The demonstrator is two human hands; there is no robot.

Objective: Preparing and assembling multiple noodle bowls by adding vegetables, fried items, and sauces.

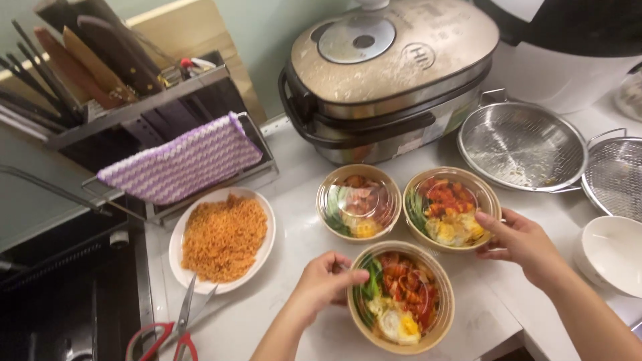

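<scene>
Three brown paper bowls of rice, vegetables, red sauce and egg, each under a clear lid, stand on the white counter. My left hand (326,284) presses its fingers on the left rim of the nearest bowl (401,296). My right hand (523,245) grips the right rim of the back right bowl (452,208). The back left bowl (359,201) stands untouched between them.
A white plate of orange fried rice (223,238) lies left, with red-handled scissors (175,331) below it. Behind stand a rice cooker (391,73), a dish rack with a purple cloth (180,164), two metal strainers (521,146) and a white bowl (612,254) at right.
</scene>
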